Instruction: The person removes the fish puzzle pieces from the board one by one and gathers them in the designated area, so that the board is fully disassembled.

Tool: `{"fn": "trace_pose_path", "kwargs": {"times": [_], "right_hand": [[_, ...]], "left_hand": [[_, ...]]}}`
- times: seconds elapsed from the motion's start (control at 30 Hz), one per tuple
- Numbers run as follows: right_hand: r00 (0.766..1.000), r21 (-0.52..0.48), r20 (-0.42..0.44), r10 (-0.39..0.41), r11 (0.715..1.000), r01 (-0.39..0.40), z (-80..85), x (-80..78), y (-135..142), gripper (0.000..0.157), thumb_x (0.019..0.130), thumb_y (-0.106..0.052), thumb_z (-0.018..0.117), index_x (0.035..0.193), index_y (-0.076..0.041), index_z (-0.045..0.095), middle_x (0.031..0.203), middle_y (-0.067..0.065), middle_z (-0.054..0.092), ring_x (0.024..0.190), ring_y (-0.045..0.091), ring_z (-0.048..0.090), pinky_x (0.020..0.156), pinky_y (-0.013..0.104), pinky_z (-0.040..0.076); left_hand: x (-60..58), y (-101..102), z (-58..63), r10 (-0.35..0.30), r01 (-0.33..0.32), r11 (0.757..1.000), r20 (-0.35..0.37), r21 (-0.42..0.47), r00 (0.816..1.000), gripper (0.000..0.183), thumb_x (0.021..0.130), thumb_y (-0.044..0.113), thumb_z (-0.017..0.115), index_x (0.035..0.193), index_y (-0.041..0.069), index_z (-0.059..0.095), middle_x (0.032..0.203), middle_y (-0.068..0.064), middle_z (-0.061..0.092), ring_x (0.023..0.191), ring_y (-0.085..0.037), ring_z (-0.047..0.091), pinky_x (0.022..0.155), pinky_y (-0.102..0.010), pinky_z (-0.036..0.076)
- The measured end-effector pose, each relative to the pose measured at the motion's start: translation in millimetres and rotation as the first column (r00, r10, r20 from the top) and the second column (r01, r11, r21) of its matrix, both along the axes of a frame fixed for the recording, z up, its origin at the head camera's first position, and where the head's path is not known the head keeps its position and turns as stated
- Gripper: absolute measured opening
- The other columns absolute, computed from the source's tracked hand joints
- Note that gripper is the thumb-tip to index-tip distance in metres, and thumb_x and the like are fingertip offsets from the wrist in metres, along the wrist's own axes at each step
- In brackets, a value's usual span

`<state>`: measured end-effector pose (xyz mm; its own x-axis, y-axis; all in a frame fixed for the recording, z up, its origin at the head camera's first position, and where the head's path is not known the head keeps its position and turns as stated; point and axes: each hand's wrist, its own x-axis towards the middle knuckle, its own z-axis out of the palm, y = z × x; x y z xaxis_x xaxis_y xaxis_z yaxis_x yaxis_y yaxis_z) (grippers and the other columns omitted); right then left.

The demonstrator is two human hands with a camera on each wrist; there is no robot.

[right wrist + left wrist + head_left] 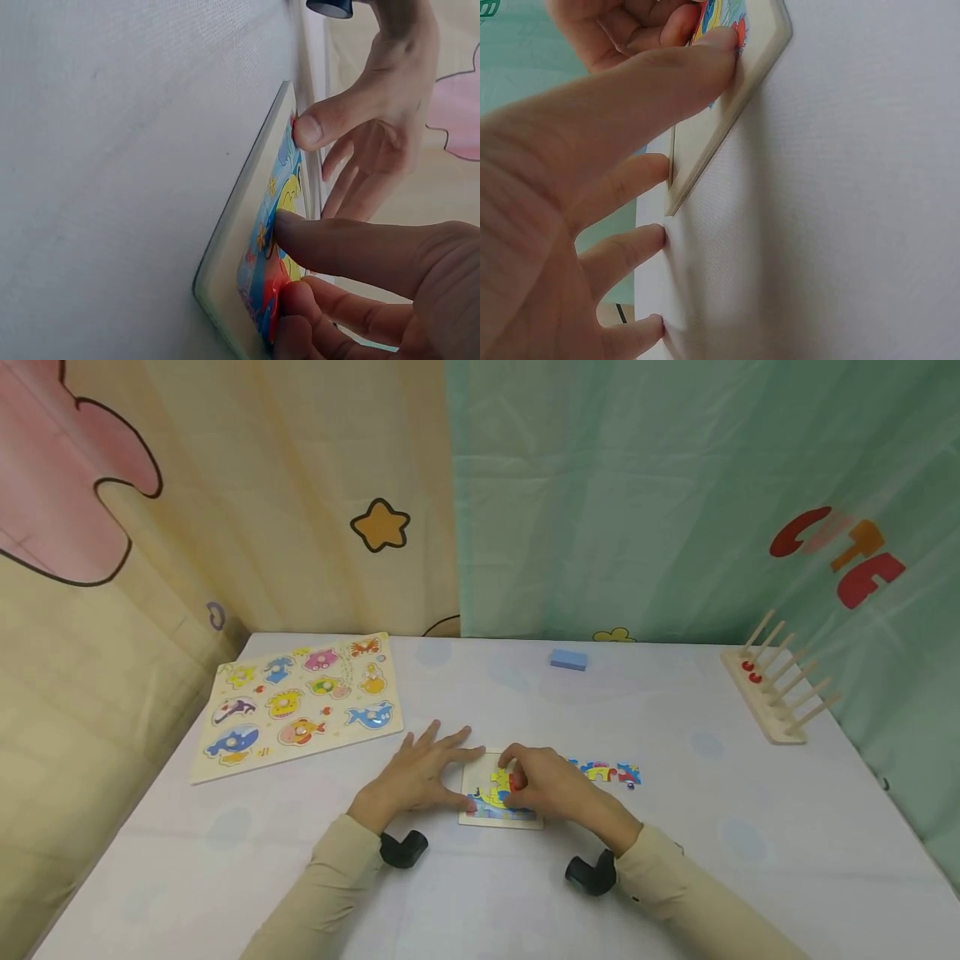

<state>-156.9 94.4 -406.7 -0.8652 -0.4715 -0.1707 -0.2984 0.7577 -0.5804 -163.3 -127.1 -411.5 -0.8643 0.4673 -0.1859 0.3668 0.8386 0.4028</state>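
A small wooden jigsaw board (501, 820) lies at the middle of the table, partly filled with yellow, blue and red pieces. My left hand (420, 777) is spread at its left side, with the thumb (705, 64) pressing on the picture near the lower corner and the other fingers at or beyond the edge. From the right, my right hand (555, 785) pinches a red-and-blue puzzle piece (274, 279) against the picture between thumb and curled fingers. Those fingers hide part of the piece and the board's right side. Loose puzzle pieces (611, 772) lie just right of this hand.
A large animal peg puzzle board (258, 760) lies at the back left. Near the back edge sits a blue block (569, 660). At the far right stands a wooden peg rack (776, 714) with two red beads. Curtains (637, 502) hang behind the table.
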Motion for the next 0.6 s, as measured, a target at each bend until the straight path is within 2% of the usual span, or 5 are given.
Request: {"fn": "trace_pose_path", "kwargs": {"times": [0.33,0.6], "right_hand": [[0.999,0.096,-0.04,-0.037,0.995,0.041,6.2,2.8,-3.9,0.044,0.077,-0.022,0.085,0.114,-0.015,0.063,0.083,-0.005,0.058,0.074,0.014,0.052,0.064,0.031,0.046],[0.995,0.067,-0.084,-0.062,0.995,0.068,6.2,5.1,-4.0,0.046,0.073,-0.019,0.088,0.111,-0.017,0.061,0.081,-0.005,0.059,0.071,0.013,0.052,0.06,0.029,0.046]], "left_hand": [[-0.1,0.4,0.1,0.003,-0.003,1.0,0.006,-0.001,1.0,0.079,0.07,0.05,0.085,0.141,0.031,0.056,0.159,0.0,0.031,0.148,-0.041,0.011,0.112,-0.069,0.01],[0.1,0.7,-0.1,0.008,-0.008,1.0,0.006,0.005,1.0,0.078,0.07,0.049,0.085,0.14,0.032,0.056,0.159,0.001,0.032,0.148,-0.04,0.011,0.113,-0.069,0.009]]}}
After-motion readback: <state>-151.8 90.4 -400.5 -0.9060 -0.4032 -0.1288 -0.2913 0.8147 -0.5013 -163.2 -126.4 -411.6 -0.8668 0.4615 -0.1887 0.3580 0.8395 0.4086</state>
